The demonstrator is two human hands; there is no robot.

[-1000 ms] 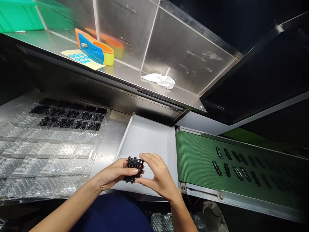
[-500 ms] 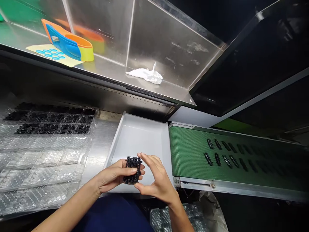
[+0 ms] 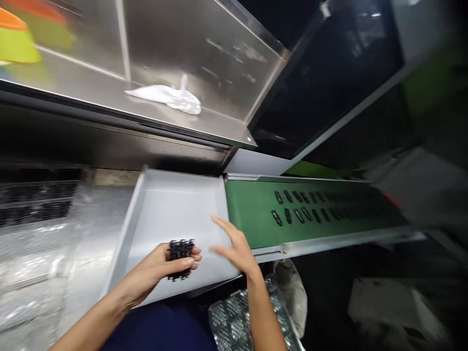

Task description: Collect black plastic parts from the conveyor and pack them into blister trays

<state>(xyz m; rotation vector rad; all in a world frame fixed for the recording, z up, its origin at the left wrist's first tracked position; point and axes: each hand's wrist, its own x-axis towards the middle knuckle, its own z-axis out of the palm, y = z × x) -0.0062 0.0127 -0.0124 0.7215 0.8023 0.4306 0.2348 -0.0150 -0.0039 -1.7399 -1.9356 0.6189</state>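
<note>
R hand (image 3: 234, 246) has let go of the parts (image 3: 180, 252), now spread empty near the belt (image 3: 256, 219); L hand (image 3: 163, 265) alone grips them over the tray (image 3: 164, 209).

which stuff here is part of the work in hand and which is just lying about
In use:
- left hand, gripping the black parts stack
- right hand, open, empty
- white tray
- green conveyor belt, carrying black parts
- clear blister trays

Lying about:
- white glove on the steel shelf
- yellow and orange item, blurred
</note>
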